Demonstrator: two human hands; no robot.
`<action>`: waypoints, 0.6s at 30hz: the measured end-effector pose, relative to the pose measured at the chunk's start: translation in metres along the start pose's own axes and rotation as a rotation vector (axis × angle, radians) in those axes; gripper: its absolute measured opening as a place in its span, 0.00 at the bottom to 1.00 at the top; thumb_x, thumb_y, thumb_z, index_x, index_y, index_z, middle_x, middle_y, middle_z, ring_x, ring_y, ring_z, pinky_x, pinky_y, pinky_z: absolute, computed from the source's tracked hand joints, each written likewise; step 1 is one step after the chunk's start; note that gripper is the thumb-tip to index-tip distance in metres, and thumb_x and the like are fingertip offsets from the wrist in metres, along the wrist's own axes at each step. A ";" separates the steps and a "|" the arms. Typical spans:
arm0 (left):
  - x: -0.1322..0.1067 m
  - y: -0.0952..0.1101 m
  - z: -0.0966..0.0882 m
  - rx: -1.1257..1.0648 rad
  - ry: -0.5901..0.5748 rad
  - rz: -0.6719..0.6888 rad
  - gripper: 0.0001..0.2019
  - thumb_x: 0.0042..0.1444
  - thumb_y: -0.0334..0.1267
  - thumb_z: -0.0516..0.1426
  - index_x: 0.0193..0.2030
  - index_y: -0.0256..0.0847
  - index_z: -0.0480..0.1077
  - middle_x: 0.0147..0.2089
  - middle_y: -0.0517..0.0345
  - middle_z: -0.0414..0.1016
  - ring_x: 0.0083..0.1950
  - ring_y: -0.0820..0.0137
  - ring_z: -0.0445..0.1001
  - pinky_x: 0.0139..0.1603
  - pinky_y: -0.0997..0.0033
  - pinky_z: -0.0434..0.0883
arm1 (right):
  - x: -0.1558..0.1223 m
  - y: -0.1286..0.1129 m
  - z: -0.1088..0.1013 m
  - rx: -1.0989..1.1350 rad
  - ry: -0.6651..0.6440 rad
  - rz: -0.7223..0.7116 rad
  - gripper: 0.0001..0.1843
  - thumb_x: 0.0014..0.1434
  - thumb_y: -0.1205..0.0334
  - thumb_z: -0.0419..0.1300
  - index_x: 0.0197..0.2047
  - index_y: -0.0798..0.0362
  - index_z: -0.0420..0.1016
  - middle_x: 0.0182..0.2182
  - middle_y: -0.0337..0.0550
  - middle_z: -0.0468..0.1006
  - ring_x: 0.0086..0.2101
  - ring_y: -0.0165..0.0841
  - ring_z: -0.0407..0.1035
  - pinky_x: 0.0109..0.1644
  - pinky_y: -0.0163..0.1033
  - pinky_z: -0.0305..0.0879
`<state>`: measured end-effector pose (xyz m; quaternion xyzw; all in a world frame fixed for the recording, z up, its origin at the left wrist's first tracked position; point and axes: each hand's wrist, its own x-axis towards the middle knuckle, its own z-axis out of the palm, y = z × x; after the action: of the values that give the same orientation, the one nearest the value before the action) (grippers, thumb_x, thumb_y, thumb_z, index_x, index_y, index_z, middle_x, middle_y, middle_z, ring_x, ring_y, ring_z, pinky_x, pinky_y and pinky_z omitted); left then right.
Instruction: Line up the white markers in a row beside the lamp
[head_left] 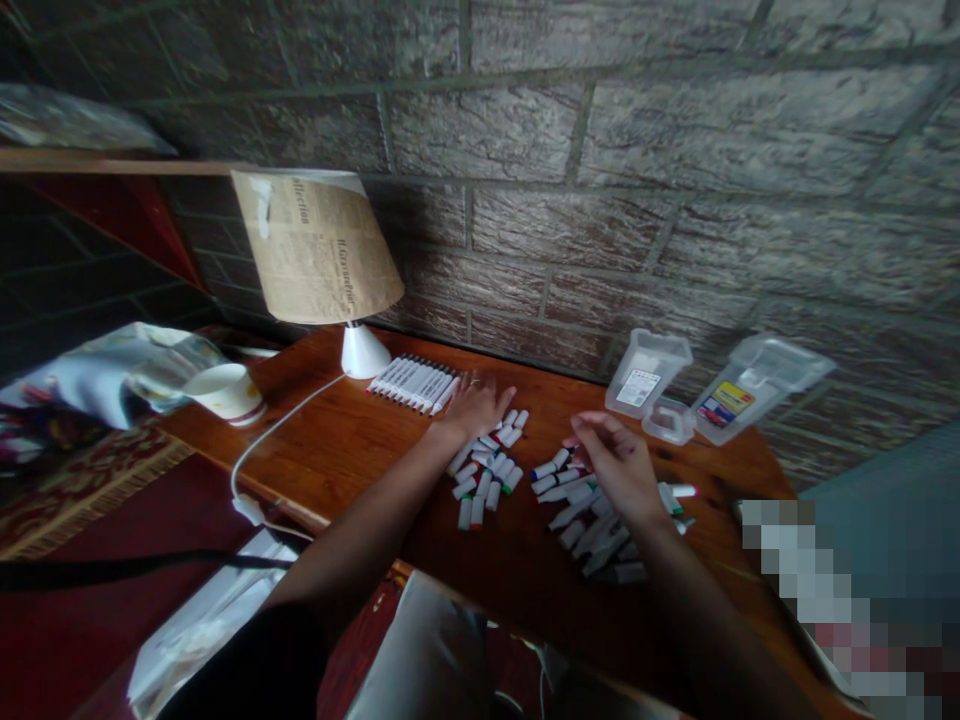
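A row of white markers (411, 384) with dark ends lies side by side near the lamp. My left hand (478, 402) rests palm down at the row's right end, fingers stretched out and slightly blurred, thumb apart. Just below it is a loose pile of short white marker caps (486, 480) with coloured ends. My right hand (615, 462) hovers over a heap of white marker bodies (592, 520), some tapering at one end. Its fingers curl towards the thumb in a pinch; whatever is between them, if anything, is too small to make out.
A lamp (319, 250) with a newsprint shade stands at the back left, its white cord (277, 425) crossing the table (330, 450). A paper cup (226, 393) sits at the left edge. Two clear plastic containers (649, 370) (750, 390) stand by the brick wall (517, 240).
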<state>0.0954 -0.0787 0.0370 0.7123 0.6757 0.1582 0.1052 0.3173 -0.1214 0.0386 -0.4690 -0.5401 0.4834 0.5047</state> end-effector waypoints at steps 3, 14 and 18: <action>0.004 -0.002 -0.004 -0.249 -0.013 0.118 0.33 0.70 0.54 0.36 0.65 0.34 0.68 0.68 0.45 0.68 0.72 0.61 0.61 0.73 0.62 0.53 | 0.002 0.003 -0.002 -0.007 0.020 -0.013 0.30 0.48 0.35 0.69 0.41 0.53 0.76 0.25 0.41 0.81 0.21 0.29 0.69 0.23 0.33 0.63; 0.008 -0.028 -0.016 -0.700 0.002 0.043 0.44 0.64 0.66 0.33 0.68 0.33 0.65 0.70 0.46 0.64 0.71 0.60 0.63 0.71 0.62 0.60 | 0.009 0.001 -0.006 -0.038 0.103 -0.142 0.29 0.50 0.34 0.65 0.38 0.52 0.75 0.22 0.39 0.78 0.19 0.31 0.68 0.23 0.36 0.64; -0.037 -0.040 -0.018 -0.551 0.007 0.140 0.42 0.64 0.67 0.38 0.70 0.35 0.62 0.72 0.47 0.61 0.74 0.58 0.57 0.75 0.57 0.51 | 0.012 0.002 -0.007 -0.010 0.155 -0.190 0.27 0.52 0.36 0.65 0.39 0.52 0.75 0.21 0.38 0.78 0.18 0.29 0.67 0.23 0.35 0.64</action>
<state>0.0498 -0.1141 0.0358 0.7012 0.5567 0.3453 0.2814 0.3241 -0.1093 0.0378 -0.4543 -0.5439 0.3929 0.5860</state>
